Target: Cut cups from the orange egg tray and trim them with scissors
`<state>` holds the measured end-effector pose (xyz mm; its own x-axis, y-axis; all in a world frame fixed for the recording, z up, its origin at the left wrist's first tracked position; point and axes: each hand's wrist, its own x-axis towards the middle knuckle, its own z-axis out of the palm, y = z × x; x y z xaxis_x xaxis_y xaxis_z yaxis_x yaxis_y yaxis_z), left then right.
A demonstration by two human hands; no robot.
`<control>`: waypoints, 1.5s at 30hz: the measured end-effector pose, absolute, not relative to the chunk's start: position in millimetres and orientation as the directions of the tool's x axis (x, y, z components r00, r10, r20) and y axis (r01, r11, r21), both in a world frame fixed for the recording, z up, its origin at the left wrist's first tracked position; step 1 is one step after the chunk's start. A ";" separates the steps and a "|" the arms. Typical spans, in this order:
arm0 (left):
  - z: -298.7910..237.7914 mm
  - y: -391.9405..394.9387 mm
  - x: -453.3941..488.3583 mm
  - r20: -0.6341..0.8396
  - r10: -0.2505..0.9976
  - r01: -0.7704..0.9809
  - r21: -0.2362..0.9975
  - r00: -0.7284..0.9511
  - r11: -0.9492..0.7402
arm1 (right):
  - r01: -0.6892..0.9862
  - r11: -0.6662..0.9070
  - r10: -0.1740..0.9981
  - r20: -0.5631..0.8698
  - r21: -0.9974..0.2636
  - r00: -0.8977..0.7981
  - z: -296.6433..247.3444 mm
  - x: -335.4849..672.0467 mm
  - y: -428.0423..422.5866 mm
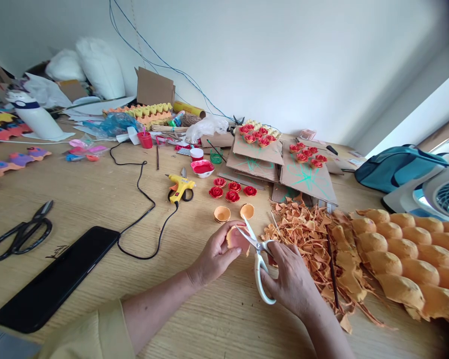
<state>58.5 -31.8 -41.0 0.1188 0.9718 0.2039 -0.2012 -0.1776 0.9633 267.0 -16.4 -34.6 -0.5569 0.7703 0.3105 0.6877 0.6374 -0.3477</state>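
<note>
My left hand [219, 254] pinches an orange egg carton cup [236, 239] with a ragged rim. White-handled scissors [261, 269] are in my right hand [290, 279], fingers through the loops. Their blades are spread apart at the cup's upper edge. Just beyond lie two trimmed orange cups [222, 214], and behind those sit several red paper roses [232, 196]. To the right of my right hand spreads a heap of orange carton scraps [307, 234]. A large orange egg tray [407, 254] lies farther right.
A yellow glue gun [180, 188] with a black cord rests at centre left. Black scissors [20, 232] and a black phone [56, 279] lie left. Cardboard sheets [307, 179] with red roses, a red paint dish [202, 168] and a white fan [430, 192] stand farther back.
</note>
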 end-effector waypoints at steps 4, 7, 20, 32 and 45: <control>-41.5 -31.8 57.2 0.182 0.974 -0.232 0.961 0.133 -0.148 | 0.662 0.648 0.762 0.318 -0.377 -0.565 -35.0 267.6 -16.5; -42.1 -31.9 57.7 0.184 0.977 -0.248 0.957 0.109 -0.152 | 0.647 0.649 0.761 0.320 -0.400 -0.565 -34.7 267.9 -16.8; -56.6 -28.6 62.0 0.262 0.964 -0.215 0.945 0.052 -0.245 | 0.675 0.630 0.777 0.335 -0.385 -0.534 -37.1 268.4 -14.0; -59.5 -26.6 61.0 0.373 0.920 -0.039 0.928 0.118 -0.371 | 0.742 0.584 0.806 0.349 -0.330 -0.479 -35.0 263.0 -18.3; -52.5 -27.1 60.0 0.336 0.934 -0.182 0.933 0.125 -0.311 | 0.702 0.576 0.817 0.314 -0.419 -0.484 -32.6 261.4 -19.6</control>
<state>60.0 -27.1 -52.5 0.1251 0.9336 0.3357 -0.1821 -0.3110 0.9328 261.4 -19.6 -32.6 -0.4835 0.8171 0.3140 0.7018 0.5762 -0.4189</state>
